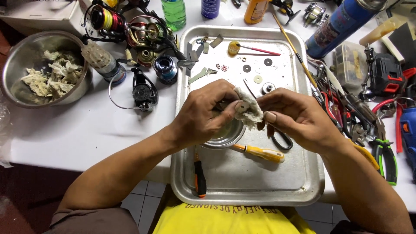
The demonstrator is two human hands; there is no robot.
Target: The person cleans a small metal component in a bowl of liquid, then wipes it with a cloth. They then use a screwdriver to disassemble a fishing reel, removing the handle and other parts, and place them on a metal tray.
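The left hand [203,115] pinches a small round grey metal washer [243,106] between thumb and fingertips, pressed against a crumpled off-white cloth wad [250,113]. The right hand [299,119] grips that wad from the other side with curled fingers. Both hover above a shallow round metal dish [225,138] on the silver metal tray [251,182], beside a yellow-handled screwdriver [260,152].

Your left hand [207,113] is covering most of the round tin [224,135] | frame edge is cutting off the blue drill [408,134].
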